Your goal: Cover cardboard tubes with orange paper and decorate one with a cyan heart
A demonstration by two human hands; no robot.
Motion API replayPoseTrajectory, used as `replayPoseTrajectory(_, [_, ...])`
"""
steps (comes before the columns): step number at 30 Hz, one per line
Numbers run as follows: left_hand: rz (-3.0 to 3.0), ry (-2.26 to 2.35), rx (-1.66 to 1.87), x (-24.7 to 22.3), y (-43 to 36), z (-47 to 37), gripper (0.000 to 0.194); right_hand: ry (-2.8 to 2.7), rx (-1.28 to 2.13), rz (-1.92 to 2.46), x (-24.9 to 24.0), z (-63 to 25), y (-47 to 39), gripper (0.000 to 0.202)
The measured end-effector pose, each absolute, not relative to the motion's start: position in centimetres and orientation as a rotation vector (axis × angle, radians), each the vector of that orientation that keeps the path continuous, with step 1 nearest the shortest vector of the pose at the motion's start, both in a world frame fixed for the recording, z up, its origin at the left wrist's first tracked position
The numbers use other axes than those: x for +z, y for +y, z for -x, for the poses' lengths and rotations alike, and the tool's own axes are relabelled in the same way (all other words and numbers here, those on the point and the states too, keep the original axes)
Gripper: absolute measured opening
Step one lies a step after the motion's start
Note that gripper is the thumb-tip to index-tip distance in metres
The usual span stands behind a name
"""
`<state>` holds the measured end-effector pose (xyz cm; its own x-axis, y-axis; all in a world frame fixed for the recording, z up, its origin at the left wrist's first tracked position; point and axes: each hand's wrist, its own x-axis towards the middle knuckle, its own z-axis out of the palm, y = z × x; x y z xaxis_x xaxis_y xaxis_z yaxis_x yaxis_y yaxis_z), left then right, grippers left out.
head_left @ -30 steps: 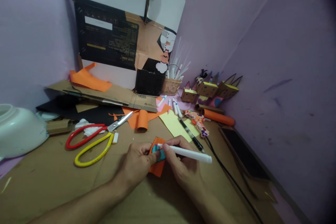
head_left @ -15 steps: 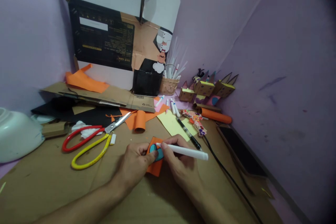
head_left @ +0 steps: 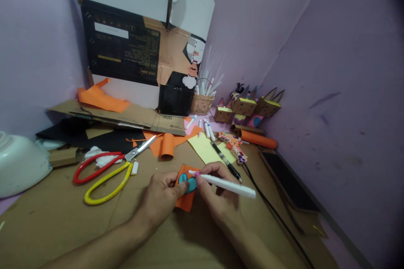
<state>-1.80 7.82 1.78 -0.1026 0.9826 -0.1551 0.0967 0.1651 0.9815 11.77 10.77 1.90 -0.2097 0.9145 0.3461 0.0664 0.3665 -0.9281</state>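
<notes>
My left hand (head_left: 163, 193) pinches a small orange paper piece (head_left: 186, 204) against the cardboard-covered table, its thumb lying over a blue heart shape (head_left: 191, 184) outlined in dark. My right hand (head_left: 221, 201) is closed on a white marker (head_left: 230, 185) with a pink collar near its tip. The tip points left and sits at the upper part of the orange paper, just above the heart. Whether it touches the paper I cannot tell. My right fingertips rest close to the paper's right edge.
Scissors (head_left: 110, 168) with red and yellow handles lie open on the left, beside a white bowl (head_left: 22, 164). Behind my hands are an orange paper roll (head_left: 167, 146), yellow paper (head_left: 202, 149) and a black pen (head_left: 225, 162). A phone (head_left: 288, 180) and a black cable (head_left: 274, 210) lie right.
The marker has turned slightly in my right hand, its back end swinging right and down, and its pink collar now shows. My left hand keeps the paper in place.
</notes>
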Motion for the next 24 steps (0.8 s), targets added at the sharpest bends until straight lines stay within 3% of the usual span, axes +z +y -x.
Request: replayPoseTrajectory(24, [-1.172,1.456,1.113,1.53,7.41,1.86,0.03,-1.619,1.045,1.016,2.53,-11.57,10.39,0.014])
